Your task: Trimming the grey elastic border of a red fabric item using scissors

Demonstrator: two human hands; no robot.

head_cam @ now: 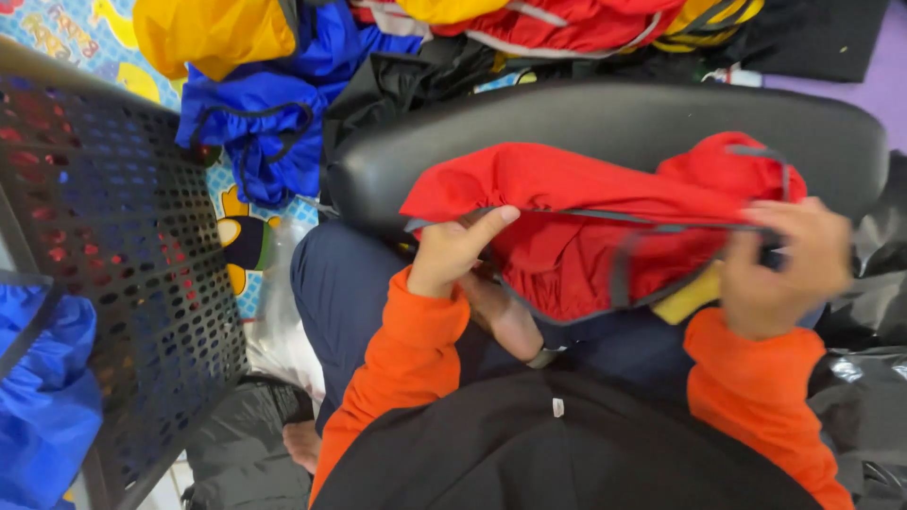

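— The left hand point(453, 250) first: what is it doing?

— It pinches the grey-trimmed edge of a red garment point(586, 222), thumb stretched along the hem, fingers tucked underneath. The right hand point(789, 269) is clenched on the same edge further along, near a dark cord or strap; it is blurred, so I cannot tell the exact grip.

— And where does the garment lie?

— Over the person's lap, between the two orange sleeves point(406, 364), stretched taut from hand to hand and resting against the black padded chair back point(605, 127) just beyond. A bit of yellow lining point(690, 297) shows beside the right wrist.

— How would it handle?

— Light and soft, I judge — thin, slick fabric (the kind that slides through fingers), with no stiffness of its own. The bound hem and the cord look like the surest places to take hold; the smooth panels would likely slip.

— What lies around it?

— A black perforated metal panel point(123, 246) to the left, with blue fabric point(42, 397) below it. Farther off, on a patterned play mat point(66, 38), a heap of clothes — a blue garment point(274, 113), a yellow one point(213, 33), more red point(576, 24).
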